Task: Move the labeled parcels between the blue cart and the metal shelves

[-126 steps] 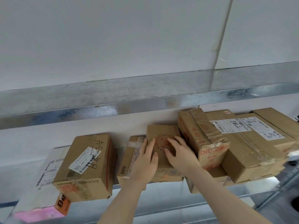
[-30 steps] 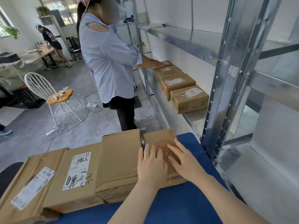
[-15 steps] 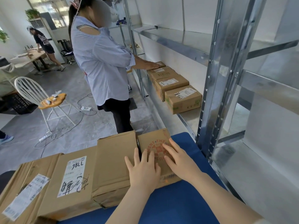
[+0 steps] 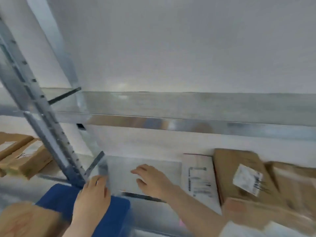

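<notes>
Pale wall fills the upper half of this blurred view. Below it run the metal shelves [image 4: 119,170], with a bare stretch of the lower deck straight ahead.

Both hands are out in front and hold nothing. The left hand [image 4: 92,194] has its fingers straight, over the far edge of the blue cart [image 4: 112,212], close to the foot of a slanting upright [image 4: 39,106]. The right hand [image 4: 153,183] hovers with loosely spread fingers over the bare deck; the blur hides whether it touches.

On the shelf to the right lies a white mailer [image 4: 198,177], with a brown box [image 4: 229,165] just beside it on its right. One brown parcel [image 4: 25,219] sits on the near left of the cart, and more boxes [image 4: 25,158] lie far left beyond the upright.

This looks like the gap between two carries, with empty hands going to the shelf for the next parcel. The next move calls for a swing to the right and a two-sided grip on the mailer, the nearest piece.

The mailer lies flat, its long axis running near to far and its printed face up. The box lies the same way, its label on top, its near end angled slightly right.
</notes>
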{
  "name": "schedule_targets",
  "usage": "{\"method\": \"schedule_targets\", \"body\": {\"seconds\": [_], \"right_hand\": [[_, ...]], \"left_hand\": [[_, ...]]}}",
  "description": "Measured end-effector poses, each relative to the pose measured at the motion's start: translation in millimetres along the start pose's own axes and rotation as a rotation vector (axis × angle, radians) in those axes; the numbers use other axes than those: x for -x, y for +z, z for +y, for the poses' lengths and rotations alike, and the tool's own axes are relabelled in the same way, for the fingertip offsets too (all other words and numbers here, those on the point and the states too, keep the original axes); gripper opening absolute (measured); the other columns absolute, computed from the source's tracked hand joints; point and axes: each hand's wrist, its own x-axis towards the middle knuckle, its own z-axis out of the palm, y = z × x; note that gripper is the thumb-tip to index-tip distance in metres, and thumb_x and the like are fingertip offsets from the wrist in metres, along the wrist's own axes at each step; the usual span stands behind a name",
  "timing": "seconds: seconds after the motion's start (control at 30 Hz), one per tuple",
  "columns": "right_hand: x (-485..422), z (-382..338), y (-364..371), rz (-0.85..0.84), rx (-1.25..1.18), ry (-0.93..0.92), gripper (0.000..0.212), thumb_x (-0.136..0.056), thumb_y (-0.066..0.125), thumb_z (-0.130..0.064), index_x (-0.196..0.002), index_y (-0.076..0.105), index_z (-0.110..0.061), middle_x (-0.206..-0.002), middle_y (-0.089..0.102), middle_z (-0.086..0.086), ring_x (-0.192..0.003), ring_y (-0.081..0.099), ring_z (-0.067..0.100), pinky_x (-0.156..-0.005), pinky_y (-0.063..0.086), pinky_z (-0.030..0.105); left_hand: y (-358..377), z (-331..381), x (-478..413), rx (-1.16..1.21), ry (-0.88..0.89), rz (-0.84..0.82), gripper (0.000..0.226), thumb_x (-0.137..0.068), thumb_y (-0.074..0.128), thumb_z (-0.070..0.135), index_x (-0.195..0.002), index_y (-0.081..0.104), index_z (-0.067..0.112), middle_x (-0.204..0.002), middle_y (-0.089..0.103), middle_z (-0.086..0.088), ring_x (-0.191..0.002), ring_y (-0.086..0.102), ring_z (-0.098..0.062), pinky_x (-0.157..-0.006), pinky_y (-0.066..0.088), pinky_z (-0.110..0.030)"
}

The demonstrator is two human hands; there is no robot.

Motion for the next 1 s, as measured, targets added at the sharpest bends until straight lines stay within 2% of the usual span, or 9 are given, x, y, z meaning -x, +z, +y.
{"method": "schedule_targets", "body": {"seconds": [0.07, 0.17, 0.3, 0.37, 0.47, 0.6, 0.73, 0.8, 1.0], "right_hand": [[55, 28, -31, 0.095, 0.029, 0.112, 0.042, -0.095, 0.041, -0.022, -0.137, 0.046, -0.023, -0.141, 0.044, 0.005, -0.125, 0.044, 0.027, -0.101, 0.040, 0.041], [145, 67, -76, 0.233, 0.088, 0.273, 0.042, -0.094, 0.044, -0.020, -0.136, 0.047, -0.024, -0.140, 0.045, 0.004, -0.121, 0.047, 0.028, -0.094, 0.046, 0.042], [262, 102, -136, 0.350, 0.181, 0.494, 0.045, -0.092, 0.046, -0.020, -0.136, 0.045, -0.024, -0.142, 0.044, 0.005, -0.120, 0.049, 0.031, -0.092, 0.048, 0.043], [316, 116, -164, 0.411, 0.234, 0.583, 0.044, -0.092, 0.046, -0.022, -0.135, 0.047, -0.025, -0.140, 0.046, 0.005, -0.115, 0.052, 0.031, -0.086, 0.048, 0.039], [387, 137, -199, 0.472, 0.282, 0.700, 0.043, -0.091, 0.045, -0.020, -0.134, 0.048, -0.023, -0.140, 0.045, 0.005, -0.114, 0.052, 0.030, -0.087, 0.046, 0.036], [464, 169, -239, 0.539, 0.314, 0.811, 0.044, -0.092, 0.044, -0.023, -0.135, 0.047, -0.030, -0.143, 0.042, -0.001, -0.122, 0.047, 0.026, -0.097, 0.044, 0.040], [522, 219, -281, 0.586, 0.353, 0.817, 0.042, -0.094, 0.042, -0.026, -0.135, 0.046, -0.032, -0.144, 0.037, -0.003, -0.122, 0.047, 0.023, -0.092, 0.048, 0.039], [546, 251, -301, 0.598, 0.346, 0.821, 0.043, -0.093, 0.044, -0.024, -0.135, 0.045, -0.033, -0.146, 0.034, -0.004, -0.124, 0.044, 0.025, -0.092, 0.047, 0.039], [582, 330, -349, 0.514, 0.272, 0.713, 0.044, -0.092, 0.048, -0.041, -0.135, 0.045, -0.036, -0.148, 0.031, -0.005, -0.124, 0.045, 0.021, -0.094, 0.045, 0.037]], "left_hand": [[15, 56, 8, 0.096, 0.194, -0.020, 0.038, -0.085, 0.057, 0.010, -0.123, 0.060, 0.015, -0.127, 0.057, -0.006, -0.104, 0.056, -0.031, -0.080, 0.048, -0.042], [25, 146, 28, 0.090, 0.428, -0.037, 0.041, -0.085, 0.057, 0.012, -0.125, 0.060, 0.019, -0.130, 0.055, -0.002, -0.107, 0.057, -0.026, -0.083, 0.049, -0.040], [24, 262, 72, 0.125, 0.745, -0.037, 0.038, -0.072, 0.071, 0.003, -0.109, 0.069, 0.012, -0.112, 0.066, -0.010, -0.091, 0.065, -0.034, -0.069, 0.056, -0.043], [20, 316, 93, 0.154, 0.819, -0.039, 0.040, -0.077, 0.067, 0.009, -0.117, 0.064, 0.016, -0.121, 0.062, -0.007, -0.094, 0.063, -0.032, -0.071, 0.054, -0.040], [24, 381, 125, 0.257, 0.867, -0.043, 0.045, -0.089, 0.052, 0.021, -0.133, 0.050, 0.025, -0.136, 0.049, 0.002, -0.110, 0.056, -0.024, -0.079, 0.049, -0.035], [34, 457, 159, 0.330, 0.913, -0.057, 0.043, -0.092, 0.048, 0.027, -0.134, 0.045, 0.027, -0.135, 0.046, 0.002, -0.112, 0.053, -0.021, -0.082, 0.049, -0.034], [44, 536, 182, 0.369, 0.904, -0.055, 0.046, -0.093, 0.046, 0.032, -0.138, 0.039, 0.028, -0.144, 0.039, 0.002, -0.127, 0.042, -0.022, -0.096, 0.044, -0.037], [49, 576, 191, 0.400, 0.861, -0.068, 0.048, -0.094, 0.044, 0.036, -0.141, 0.034, 0.030, -0.147, 0.036, 0.003, -0.128, 0.041, -0.021, -0.094, 0.044, -0.036], [61, 685, 205, 0.462, 0.730, -0.167, 0.053, -0.096, 0.033, 0.049, -0.146, 0.025, 0.033, -0.159, 0.013, 0.005, -0.140, 0.028, -0.025, -0.108, 0.033, -0.043]]}}
